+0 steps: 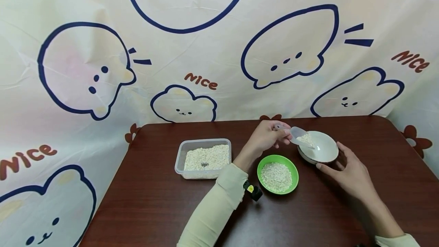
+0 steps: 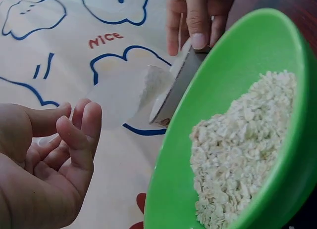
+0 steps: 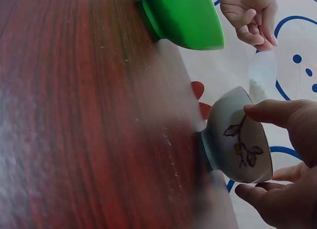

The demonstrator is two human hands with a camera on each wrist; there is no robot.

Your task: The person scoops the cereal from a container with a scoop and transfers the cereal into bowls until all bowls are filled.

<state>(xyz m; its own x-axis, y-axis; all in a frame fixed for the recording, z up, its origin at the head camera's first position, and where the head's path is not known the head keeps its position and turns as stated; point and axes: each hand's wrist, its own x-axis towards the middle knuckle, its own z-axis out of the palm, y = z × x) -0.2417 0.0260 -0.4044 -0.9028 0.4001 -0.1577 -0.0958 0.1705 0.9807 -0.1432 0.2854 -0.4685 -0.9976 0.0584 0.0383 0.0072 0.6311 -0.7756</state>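
Note:
My left hand (image 1: 272,134) pinches the handle of a translucent plastic scoop (image 1: 297,134). Pale oat flakes (image 1: 306,139) lie in the scoop, which tips over the left rim of a white bowl (image 1: 326,146). On the bowl's right side, my right hand (image 1: 353,172) holds it between thumb and fingers. A flower sprig (image 3: 244,149) decorates the bowl's outer wall in the right wrist view. Just in front of my left hand stands a green bowl (image 1: 295,178) with oat flakes in it, seen large in the left wrist view.
A clear plastic tub (image 1: 178,165) of oat flakes stands to the left on the dark wooden table (image 1: 144,209). My left forearm passes between the tub and the green bowl. Behind the table's back edge hangs a printed cloth (image 1: 226,56) with cartoon bears.

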